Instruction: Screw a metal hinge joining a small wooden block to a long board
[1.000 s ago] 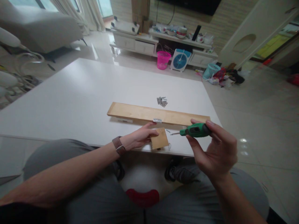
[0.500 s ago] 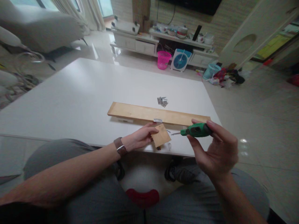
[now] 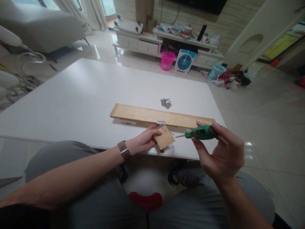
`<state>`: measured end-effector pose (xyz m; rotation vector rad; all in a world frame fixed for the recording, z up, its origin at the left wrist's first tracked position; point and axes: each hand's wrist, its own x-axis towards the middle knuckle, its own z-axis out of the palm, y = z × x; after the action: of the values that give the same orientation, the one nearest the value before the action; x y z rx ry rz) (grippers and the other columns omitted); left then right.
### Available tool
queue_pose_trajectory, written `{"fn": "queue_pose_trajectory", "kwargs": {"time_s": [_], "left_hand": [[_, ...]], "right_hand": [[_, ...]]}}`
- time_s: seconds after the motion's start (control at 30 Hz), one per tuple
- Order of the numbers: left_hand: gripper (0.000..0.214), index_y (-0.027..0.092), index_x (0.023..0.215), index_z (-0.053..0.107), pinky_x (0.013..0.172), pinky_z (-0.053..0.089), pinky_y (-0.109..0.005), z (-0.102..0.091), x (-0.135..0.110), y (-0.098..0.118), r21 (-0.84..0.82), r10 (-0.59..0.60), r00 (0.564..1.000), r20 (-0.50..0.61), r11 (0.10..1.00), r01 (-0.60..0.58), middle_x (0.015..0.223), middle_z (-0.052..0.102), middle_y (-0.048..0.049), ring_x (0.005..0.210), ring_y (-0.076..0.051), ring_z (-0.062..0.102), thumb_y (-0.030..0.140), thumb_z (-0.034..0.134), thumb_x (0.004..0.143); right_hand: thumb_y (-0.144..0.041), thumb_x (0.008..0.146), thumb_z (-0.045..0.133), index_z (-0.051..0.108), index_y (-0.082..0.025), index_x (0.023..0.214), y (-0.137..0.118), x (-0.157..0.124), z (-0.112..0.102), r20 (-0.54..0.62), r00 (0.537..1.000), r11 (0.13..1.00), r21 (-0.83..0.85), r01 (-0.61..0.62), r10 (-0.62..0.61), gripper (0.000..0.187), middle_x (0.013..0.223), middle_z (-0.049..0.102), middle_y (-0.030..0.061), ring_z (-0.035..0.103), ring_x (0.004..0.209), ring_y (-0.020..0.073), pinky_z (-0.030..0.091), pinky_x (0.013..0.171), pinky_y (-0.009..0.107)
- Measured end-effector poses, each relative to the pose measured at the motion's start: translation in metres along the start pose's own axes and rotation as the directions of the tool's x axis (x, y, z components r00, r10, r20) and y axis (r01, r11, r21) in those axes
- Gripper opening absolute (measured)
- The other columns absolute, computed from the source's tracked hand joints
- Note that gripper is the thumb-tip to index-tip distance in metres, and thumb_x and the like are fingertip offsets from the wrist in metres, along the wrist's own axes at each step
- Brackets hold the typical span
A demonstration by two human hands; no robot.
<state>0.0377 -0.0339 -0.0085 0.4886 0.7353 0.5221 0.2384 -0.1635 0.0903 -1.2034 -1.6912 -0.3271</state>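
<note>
Left hand [image 3: 147, 138]: grasping a small wooden square [image 3: 165, 138], thumb on its upper face. Right hand [image 3: 222, 154]: grasping a green screwdriver [image 3: 203, 132] by the handle between thumb and fingers, shaft pointing left, tip just beside the square. I cannot tell whether they touch. Square sits over the near part of the white table [image 3: 83, 95], turned cornerwise.

Handling, my estimate: square light, stiff, unlikely to slip; it might split near the dark spot, perhaps a hole, by its far corner. I would pinch opposite edges, clear of that spot. Screwdriver rigid; I would hold it round the thick middle of the handle.

Outward: long wooden board [image 3: 143, 113], pale, straight-edged, lying crosswise beyond the left hand; bright rectangular metal hinge [image 3: 161, 122] at its near edge. Past the board, a loose pile of grey metal hardware [image 3: 166, 103], flat plates with holes. Tabletop smooth, faintly glossy. Farther off, a perforated pink basket [image 3: 167, 60] on shiny tiles
</note>
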Motion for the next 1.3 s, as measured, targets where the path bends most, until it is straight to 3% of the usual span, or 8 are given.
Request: {"fn": "queue_pose_trajectory", "kwargs": {"time_s": [0.5, 0.77, 1.03, 1.3], "left_hand": [[0.04, 0.017, 0.118, 0.067, 0.104, 0.06, -0.036, -0.004, 0.006, -0.007, -0.089, 0.044, 0.998, 0.04, 0.995, -0.04, 0.126, 0.075, -0.0123, 0.113, -0.023, 0.074, 0.004, 0.076, 0.081], [0.048, 0.021, 0.123, 0.063, 0.105, 0.06, -0.037, -0.003, 0.007, -0.011, -0.089, 0.065, 0.998, 0.028, 0.994, -0.062, 0.131, 0.073, -0.0126, 0.118, -0.025, 0.073, 0.007, 0.08, 0.08], [0.061, 0.023, 0.132, 0.052, 0.099, 0.059, -0.043, 0.004, -0.001, -0.02, -0.01, 0.148, 0.968, -0.203, 0.988, -0.153, 0.12, 0.073, -0.0111, 0.109, -0.026, 0.072, 0.007, 0.077, 0.079], [0.078, 0.027, 0.144, 0.048, 0.09, 0.057, -0.04, 0.007, -0.007, -0.027, 0.082, 0.205, 0.961, -0.186, 0.978, -0.193, 0.114, 0.074, -0.009, 0.099, -0.026, 0.071, 0.014, 0.081, 0.074]], "right_hand": [[-0.002, 0.079, 0.09, 0.051, -0.038, 0.163, 0.002, -0.003, -0.001, 0.002, 1.0, 1.0, 0.007, -0.009, 0.009, 0.099, 0.138, 0.08, 0.0029, 0.084, 0.118, 0.0279, 0.075, 0.095, 0.043], [-0.004, 0.081, 0.089, 0.05, -0.039, 0.163, 0.001, -0.002, -0.001, 0.0, 1.0, 1.0, -0.013, -0.015, 0.015, 0.097, 0.137, 0.08, 0.0023, 0.085, 0.115, 0.0287, 0.076, 0.091, 0.045], [-0.004, 0.08, 0.09, 0.051, -0.037, 0.163, 0.0, -0.002, -0.003, 0.013, 1.0, 1.0, -0.008, -0.017, 0.017, 0.097, 0.138, 0.08, 0.0033, 0.084, 0.116, 0.0288, 0.075, 0.093, 0.045], [-0.009, 0.081, 0.091, 0.052, -0.038, 0.161, 0.003, -0.003, -0.002, -0.003, 1.0, 1.0, -0.007, -0.019, 0.019, 0.095, 0.134, 0.082, 0.0032, 0.085, 0.114, 0.0314, 0.077, 0.091, 0.05]]}}
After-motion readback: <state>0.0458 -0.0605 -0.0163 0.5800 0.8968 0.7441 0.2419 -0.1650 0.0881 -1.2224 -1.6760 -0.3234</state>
